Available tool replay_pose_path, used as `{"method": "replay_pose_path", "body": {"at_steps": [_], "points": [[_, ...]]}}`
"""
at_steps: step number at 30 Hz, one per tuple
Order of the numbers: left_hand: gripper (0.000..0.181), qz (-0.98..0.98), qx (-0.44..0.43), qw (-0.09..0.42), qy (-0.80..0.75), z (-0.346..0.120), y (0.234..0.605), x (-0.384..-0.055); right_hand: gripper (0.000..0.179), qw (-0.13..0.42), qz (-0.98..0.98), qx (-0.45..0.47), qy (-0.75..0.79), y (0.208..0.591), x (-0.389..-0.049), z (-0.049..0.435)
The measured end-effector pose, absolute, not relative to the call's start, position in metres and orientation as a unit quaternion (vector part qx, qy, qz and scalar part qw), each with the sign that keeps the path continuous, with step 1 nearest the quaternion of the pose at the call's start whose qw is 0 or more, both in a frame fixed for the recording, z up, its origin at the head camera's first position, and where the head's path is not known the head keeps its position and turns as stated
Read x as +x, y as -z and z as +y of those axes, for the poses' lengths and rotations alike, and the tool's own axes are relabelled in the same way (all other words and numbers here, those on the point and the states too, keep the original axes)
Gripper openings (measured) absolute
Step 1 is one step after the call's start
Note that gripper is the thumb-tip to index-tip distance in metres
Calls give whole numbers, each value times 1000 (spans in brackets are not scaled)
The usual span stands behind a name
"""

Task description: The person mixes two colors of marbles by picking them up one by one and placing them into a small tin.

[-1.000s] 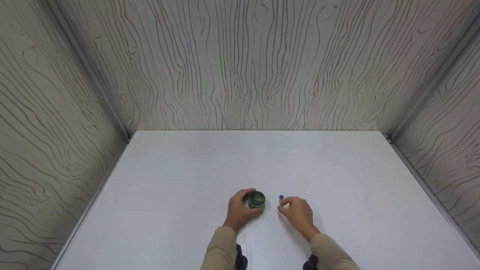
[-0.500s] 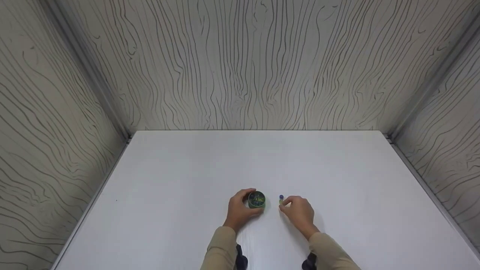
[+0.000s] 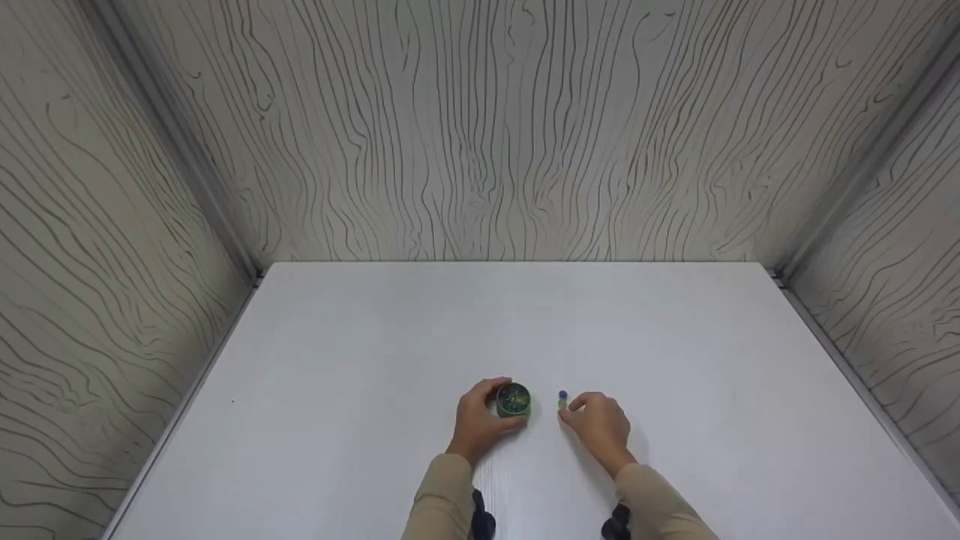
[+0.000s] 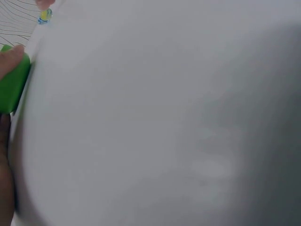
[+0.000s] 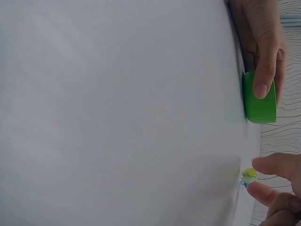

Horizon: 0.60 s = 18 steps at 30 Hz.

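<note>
My left hand (image 3: 482,420) grips a green cup (image 5: 261,110) that stands upright on the white table, thumb on the near side and fingers round the far side. Small blue and yellow pieces show inside its dark mouth in the head view. To the right of the cup, a yellow glass marble (image 5: 249,175) sits on the table, with a blue marble (image 3: 562,394) just beyond it. My right hand (image 3: 598,425) is beside the yellow marble; thumb and forefinger stand parted on either side of it, tips right at its edge.
The white table (image 3: 360,337) spreads out around both hands. Wood-grain patterned panels (image 3: 480,135) rise behind it and on both sides, with grey metal posts (image 3: 180,142) at the corners. A tiny dark speck (image 3: 232,401) marks the table at the left.
My right hand has shifted slightly right, off the yellow marble, so more of that marble shows now. My left hand and the cup have stayed in place.
</note>
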<state>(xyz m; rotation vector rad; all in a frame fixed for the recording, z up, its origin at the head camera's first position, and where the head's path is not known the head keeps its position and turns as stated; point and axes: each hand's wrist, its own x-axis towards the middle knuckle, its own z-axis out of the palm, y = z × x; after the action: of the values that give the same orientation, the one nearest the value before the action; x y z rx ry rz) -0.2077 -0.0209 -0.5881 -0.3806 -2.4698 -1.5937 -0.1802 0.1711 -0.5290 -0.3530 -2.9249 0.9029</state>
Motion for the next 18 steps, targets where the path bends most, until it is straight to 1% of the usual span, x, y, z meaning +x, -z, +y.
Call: {"method": "replay_pose_path", "body": {"at_steps": [4,11,18], "points": [[59,-831,-133,91,533,-22,587,-208,17,32,-949,-111,-294,530,-180,171],[60,-826,-124,71,544,-23,585,-206,20,19,-946,-113,-304,531,-183,171],[60,-827,-126,75,543,-22,586,-207,20,17,-945,-114,-307,532,-184,169]]}}
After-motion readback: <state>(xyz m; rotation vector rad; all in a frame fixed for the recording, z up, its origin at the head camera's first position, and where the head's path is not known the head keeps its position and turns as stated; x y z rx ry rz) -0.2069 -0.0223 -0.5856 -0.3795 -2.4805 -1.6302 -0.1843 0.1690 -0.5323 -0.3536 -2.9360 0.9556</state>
